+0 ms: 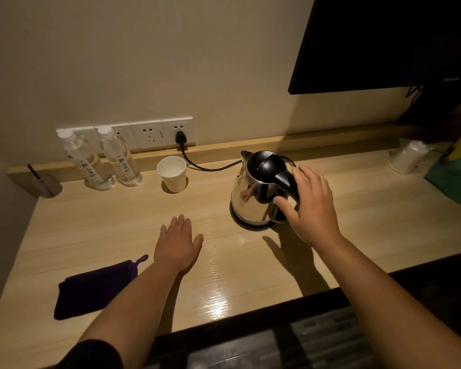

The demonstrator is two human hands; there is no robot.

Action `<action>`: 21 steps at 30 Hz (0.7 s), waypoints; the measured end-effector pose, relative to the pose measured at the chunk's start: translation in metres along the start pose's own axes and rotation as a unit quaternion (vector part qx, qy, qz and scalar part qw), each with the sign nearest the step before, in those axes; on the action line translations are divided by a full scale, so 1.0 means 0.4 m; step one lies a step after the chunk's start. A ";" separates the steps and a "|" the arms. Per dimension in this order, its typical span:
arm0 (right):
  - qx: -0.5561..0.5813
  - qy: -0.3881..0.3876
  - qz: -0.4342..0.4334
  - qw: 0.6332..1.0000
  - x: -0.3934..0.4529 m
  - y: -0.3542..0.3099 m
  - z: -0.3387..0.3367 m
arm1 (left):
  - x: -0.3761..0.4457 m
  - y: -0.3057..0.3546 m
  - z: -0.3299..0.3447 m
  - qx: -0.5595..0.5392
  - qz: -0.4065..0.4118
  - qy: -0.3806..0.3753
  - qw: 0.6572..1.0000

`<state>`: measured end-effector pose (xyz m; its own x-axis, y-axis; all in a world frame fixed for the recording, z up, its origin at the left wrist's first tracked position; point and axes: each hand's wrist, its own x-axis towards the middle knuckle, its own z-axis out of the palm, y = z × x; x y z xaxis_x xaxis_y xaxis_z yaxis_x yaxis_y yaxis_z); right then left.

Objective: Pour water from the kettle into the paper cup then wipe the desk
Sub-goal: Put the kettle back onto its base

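Observation:
A steel kettle [253, 193] with a black lid and handle stands on its black base on the wooden desk [250, 262]. My right hand [310, 206] is at the kettle's handle, fingers spread around it but not closed. A white paper cup [172, 173] stands upright and empty to the left of the kettle, near the wall. A dark purple cloth [96, 288] lies folded at the desk's front left. My left hand [177, 242] rests flat on the desk between the cloth and the kettle, holding nothing.
Two clear water bottles [101, 158] stand at the back left beside the cup. The kettle's black cord [205, 166] runs behind the cup to a wall socket. A small metal holder [47, 185] is far left. A white roll [407, 157] and a green bag [455, 177] sit far right.

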<state>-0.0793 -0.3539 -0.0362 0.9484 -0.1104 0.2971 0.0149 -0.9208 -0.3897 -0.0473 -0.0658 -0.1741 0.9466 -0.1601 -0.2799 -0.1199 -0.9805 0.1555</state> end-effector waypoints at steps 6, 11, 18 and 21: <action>-0.082 -0.066 -0.136 0.985 -0.029 -0.083 0.022 | -0.040 0.033 -0.068 0.002 0.003 0.034 0.999; -0.113 -0.148 -0.180 0.966 -0.073 -0.096 0.083 | -0.108 0.056 -0.103 0.012 -0.006 0.060 0.998; -0.140 -0.223 -0.162 0.951 -0.140 -0.092 0.172 | -0.212 0.062 -0.097 0.029 -0.011 0.064 0.997; -0.133 -0.234 -0.175 0.947 -0.155 -0.116 0.188 | -0.254 0.037 -0.080 0.024 -0.032 0.073 0.997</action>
<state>-0.1150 -0.2761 -0.1020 0.9374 0.3400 -0.0753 0.3334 -0.9387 -0.0876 -0.1356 -0.0606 -0.1132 0.9858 -0.0832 -0.1460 -0.0696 -0.9930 0.0955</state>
